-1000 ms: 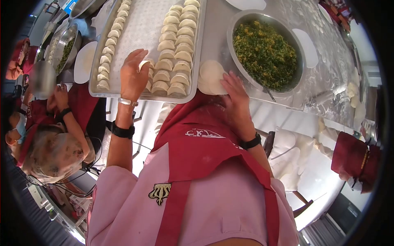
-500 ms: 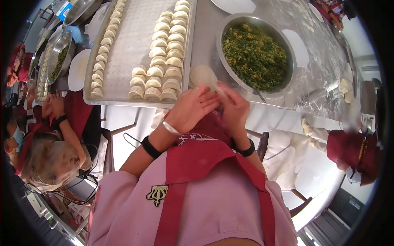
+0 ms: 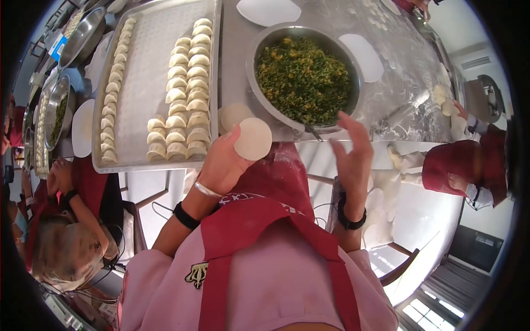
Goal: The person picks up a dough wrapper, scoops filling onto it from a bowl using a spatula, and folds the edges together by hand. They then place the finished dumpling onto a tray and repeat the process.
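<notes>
A round white dough wrapper (image 3: 253,139) lies in my left hand (image 3: 225,165), held at its left edge over the table's front edge. My right hand (image 3: 354,160) is raised with fingers apart and nothing in it, its fingertips just in front of the steel bowl (image 3: 358,102). Chopped green and yellow filling (image 3: 303,80) fills that bowl, and a dark utensil handle (image 3: 313,133) pokes over its front rim. Behind my left hand another pale wrapper (image 3: 233,115) rests on the table. To the left, rows of folded dumplings (image 3: 175,105) stand on a metal tray (image 3: 141,83).
White plates (image 3: 361,57) (image 3: 269,11) sit beside and behind the bowl. The floury steel table (image 3: 408,110) stretches right. At the left, a person's hands (image 3: 59,176) are near another tray and bowl (image 3: 57,113). Another person (image 3: 458,171) stands at the right.
My hands have moved apart; the right went toward the bowl's front rim and opened. The left now holds the wrapper in plain sight. The whole view has shifted, with tray and bowl further left.
</notes>
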Available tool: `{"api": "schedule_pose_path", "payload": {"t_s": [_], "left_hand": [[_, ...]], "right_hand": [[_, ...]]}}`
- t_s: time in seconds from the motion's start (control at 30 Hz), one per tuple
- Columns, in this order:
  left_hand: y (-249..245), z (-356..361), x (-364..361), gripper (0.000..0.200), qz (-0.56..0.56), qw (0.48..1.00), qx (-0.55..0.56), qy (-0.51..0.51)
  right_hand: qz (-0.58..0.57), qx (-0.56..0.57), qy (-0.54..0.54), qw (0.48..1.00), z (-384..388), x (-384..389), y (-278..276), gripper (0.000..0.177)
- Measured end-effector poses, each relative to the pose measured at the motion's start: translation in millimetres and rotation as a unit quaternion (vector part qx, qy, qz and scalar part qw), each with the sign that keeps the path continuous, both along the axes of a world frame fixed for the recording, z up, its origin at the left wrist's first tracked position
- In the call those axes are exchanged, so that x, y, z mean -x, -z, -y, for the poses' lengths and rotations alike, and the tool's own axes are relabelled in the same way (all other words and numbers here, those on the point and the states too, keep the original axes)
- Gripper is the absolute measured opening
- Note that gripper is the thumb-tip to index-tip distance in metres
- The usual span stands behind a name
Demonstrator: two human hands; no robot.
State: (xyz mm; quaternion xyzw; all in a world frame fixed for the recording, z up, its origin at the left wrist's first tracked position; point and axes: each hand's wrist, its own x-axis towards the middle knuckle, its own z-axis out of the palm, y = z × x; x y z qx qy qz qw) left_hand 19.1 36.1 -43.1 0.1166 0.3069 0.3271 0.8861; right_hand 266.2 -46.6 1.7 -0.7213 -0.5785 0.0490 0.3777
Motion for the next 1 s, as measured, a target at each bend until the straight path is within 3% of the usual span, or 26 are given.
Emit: {"api": "schedule_pose_path", "payload": {"t_s": [0.07, 0.2, 0.23, 0.53, 0.63, 0.73, 0.77, 1.0], "left_hand": [[-2, 2, -1, 0.048, -0.001, 1.000, -0.005, 0.007], [-12, 2, -1, 0.048, 0.000, 1.000, -0.013, 0.021], [-12, 2, 0, 0.048, 0.000, 1.000, -0.016, 0.023], [-20, -7, -5, 0.048, 0.035, 0.998, -0.043, 0.010], [-18, -11, -4, 0.049, 0.052, 0.998, -0.045, 0.003], [-19, -14, -4, 0.049, 0.057, 0.997, -0.047, -0.006], [-19, -14, -4, 0.049, 0.056, 0.997, -0.046, -0.007], [-13, -20, -5, 0.041, 0.074, 0.996, -0.037, -0.033]], "right_hand": [[0.075, 0.010, -0.070, 0.995, -6, 0, 6, 0.057], [-0.014, 0.012, -0.131, 0.991, -21, 14, 16, 0.035], [-0.022, 0.020, -0.115, 0.993, -24, 16, 16, 0.022], [-0.137, -0.011, -0.037, 0.990, -44, -4, 27, 0.016], [-0.235, -0.013, 0.072, 0.969, -50, -11, 15, 0.015], [-0.206, -0.051, 0.159, 0.964, -62, -15, 9, 0.018], [-0.145, -0.038, 0.165, 0.975, -66, -19, 10, 0.020], [-0.224, -0.017, 0.116, 0.968, -91, -7, 36, 0.020]]}}
